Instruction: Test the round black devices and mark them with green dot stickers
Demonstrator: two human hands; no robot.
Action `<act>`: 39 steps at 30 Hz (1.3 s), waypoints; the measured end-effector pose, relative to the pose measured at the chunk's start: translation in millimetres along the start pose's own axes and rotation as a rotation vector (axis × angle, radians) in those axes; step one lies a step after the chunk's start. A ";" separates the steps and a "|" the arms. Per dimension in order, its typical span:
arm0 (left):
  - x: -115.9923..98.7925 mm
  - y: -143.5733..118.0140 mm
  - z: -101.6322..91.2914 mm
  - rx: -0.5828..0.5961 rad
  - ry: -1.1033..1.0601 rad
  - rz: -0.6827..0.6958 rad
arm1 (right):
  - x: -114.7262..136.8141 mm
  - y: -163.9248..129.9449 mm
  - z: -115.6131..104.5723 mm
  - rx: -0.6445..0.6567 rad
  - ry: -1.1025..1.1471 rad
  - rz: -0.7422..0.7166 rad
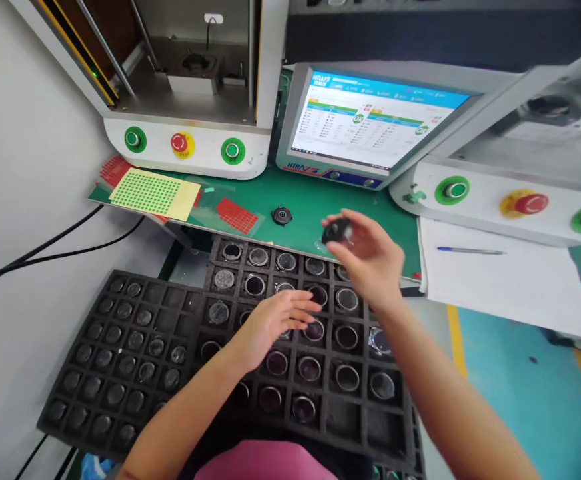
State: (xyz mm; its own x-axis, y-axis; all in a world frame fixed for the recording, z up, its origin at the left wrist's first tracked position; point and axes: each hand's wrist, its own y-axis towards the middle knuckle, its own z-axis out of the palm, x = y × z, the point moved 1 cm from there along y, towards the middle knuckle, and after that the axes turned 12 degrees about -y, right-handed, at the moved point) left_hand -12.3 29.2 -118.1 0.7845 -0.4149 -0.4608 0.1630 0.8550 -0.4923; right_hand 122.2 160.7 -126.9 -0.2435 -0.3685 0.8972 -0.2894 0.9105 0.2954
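Far left, over the surface's (pixel 320 207) left edge: green dot sheet (pixel 153 193) and red dot strips (pixel 235 215), flat; behind them, machine (pixel 185 143) with two green buttons and a red stop between.

Below the front edge: left tray (pixel 115 353), most pockets filled with dark round parts, a few at its top empty; beside it and partly over it, right tray (pixel 360 413), most pockets holding ringed round parts, at least one at the near edge bare.

Left hand (pixel 270 323) flat above the right tray's middle, fingers (pixel 303 308) stretched out and loosely together, holding nothing; contact with the parts beneath impossible to tell.

Loose round part (pixel 281 215) alone on the surface near the front edge, just left of the right hand.

Right hand (pixel 370 257) raised over the front edge above the right tray's far row; fingers narrow, pinched on a dark disc (pixel 337 231), blurred.

Behind: screen (pixel 370 123) showing green marks; farther right, paper (pixel 500 280) with pen (pixel 470 251), second machine (pixel 495 200).

Judged progress: partway; one disc in hand, one out on the surface, many left in the trays.
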 end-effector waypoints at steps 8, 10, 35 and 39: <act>-10.2 -17.8 -59.1 -0.314 0.303 0.074 | -98.1 95.6 36.4 0.214 -0.262 0.045; -13.9 -22.8 -68.1 -0.372 0.358 0.120 | -103.9 93.3 34.8 0.245 -0.324 0.024; 7.5 -150.7 -295.9 -1.230 1.093 0.364 | -3.0 -111.1 17.1 0.336 -0.831 -0.729; -1.1 -130.2 -313.7 -1.254 1.101 0.340 | 2.9 -106.3 21.2 0.372 -0.866 -0.799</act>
State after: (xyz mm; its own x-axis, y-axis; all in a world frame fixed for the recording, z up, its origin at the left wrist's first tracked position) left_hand -222.1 -179.3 -285.1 -0.1609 -0.7425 -0.6503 -0.8717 0.4159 -0.2592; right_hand 132.6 58.9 -162.7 -0.3695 -0.9281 -0.0468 -0.8493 0.3168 0.4223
